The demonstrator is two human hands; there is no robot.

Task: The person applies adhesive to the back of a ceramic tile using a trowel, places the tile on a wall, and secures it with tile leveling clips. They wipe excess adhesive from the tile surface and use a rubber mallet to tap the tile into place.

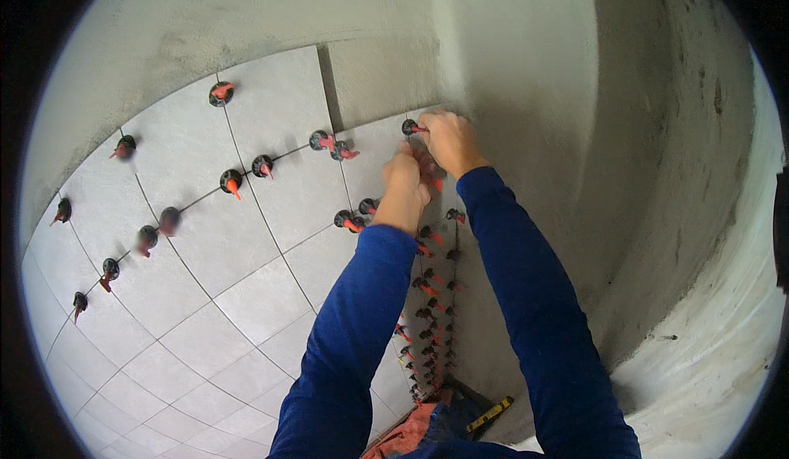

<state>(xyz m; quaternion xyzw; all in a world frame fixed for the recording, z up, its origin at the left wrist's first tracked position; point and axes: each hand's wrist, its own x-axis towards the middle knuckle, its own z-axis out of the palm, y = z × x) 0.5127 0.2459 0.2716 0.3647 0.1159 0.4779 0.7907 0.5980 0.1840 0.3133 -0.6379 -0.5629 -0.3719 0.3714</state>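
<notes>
My right hand [450, 140] is closed on the red handle of a tile leveler [410, 127] with a round black base. This leveler sits at the top edge of the grey wall tile [374, 151] beside the corner. Just below and to the left, my left hand [403, 181] is raised against the same tile strip with its fingers curled. A blurred red shape [425, 163] shows beside its fingers; whether that hand grips it is unclear. Two more tile levelers [345, 152] stand on the joint to the left of my hands.
Grey tiles [263, 295] cover the wall at left, with several levelers [232, 182] jutting from their joints. More levelers [429, 311] run down the narrow corner strip. Bare plaster [526, 89] forms the adjoining wall. Low down lies a yellow spirit level [490, 414].
</notes>
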